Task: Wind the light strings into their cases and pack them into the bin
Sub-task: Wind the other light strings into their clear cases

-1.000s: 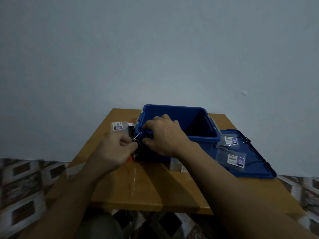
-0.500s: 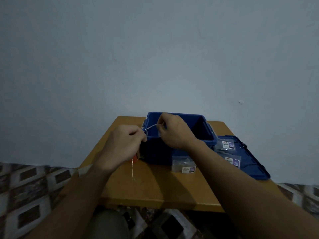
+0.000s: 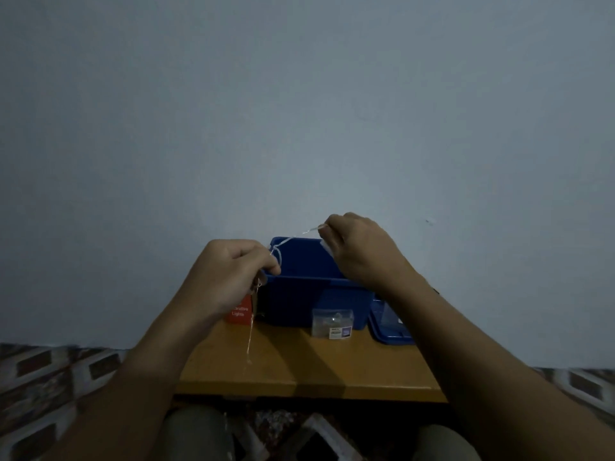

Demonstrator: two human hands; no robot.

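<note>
Left hand (image 3: 233,271): clenched round the light string (image 3: 293,237), at the blue bin's (image 3: 312,301) left corner.
Right hand (image 3: 356,251): pinched the string above the bin.
Red card (image 3: 240,312): read "…orative Lights".
Clear case (image 3: 332,322): label illegible.

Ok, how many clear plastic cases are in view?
2. One clear case stands on the table in front of the blue bin; another clear case lies on the blue lid at right, partly behind the right forearm. More may be hidden behind the arms.
</note>
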